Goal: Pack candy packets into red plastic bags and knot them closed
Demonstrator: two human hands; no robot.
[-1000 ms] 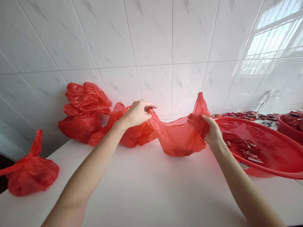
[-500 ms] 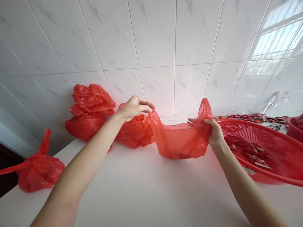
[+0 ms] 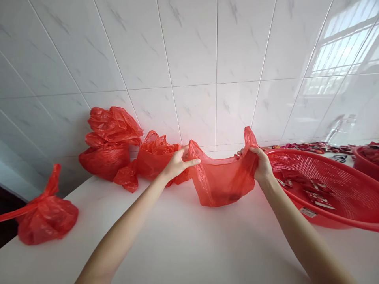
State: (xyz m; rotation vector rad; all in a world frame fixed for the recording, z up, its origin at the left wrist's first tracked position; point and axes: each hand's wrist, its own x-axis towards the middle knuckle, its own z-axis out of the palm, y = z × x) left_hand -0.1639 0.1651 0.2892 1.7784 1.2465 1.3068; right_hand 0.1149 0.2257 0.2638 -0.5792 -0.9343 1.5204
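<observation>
A thin red plastic bag [image 3: 222, 179] hangs between my two hands over the white table, its mouth spread wide and something dark showing through its bottom. My left hand [image 3: 179, 161] grips the bag's left side near the handle, thumb in front and fingers behind. On the other side my right hand [image 3: 260, 163] pinches the bag below its right handle, which sticks up above the thumb. Just right of that hand stands a large red plastic basket [image 3: 308, 154] with several small red packets [image 3: 318, 193] inside.
Filled red bags stand against the tiled wall: a tall one [image 3: 106, 157] and a lower one [image 3: 151, 161]. A tied red bag [image 3: 49, 221] sits at the table's left edge. Behind the basket lie more packets [image 3: 316, 147], black scissors [image 3: 340, 158] and a clear bottle [image 3: 340, 130].
My left hand has moved down and taken a fuller grip on the bag's left side. The left handle now stands above the fingers. My right hand keeps its hold.
</observation>
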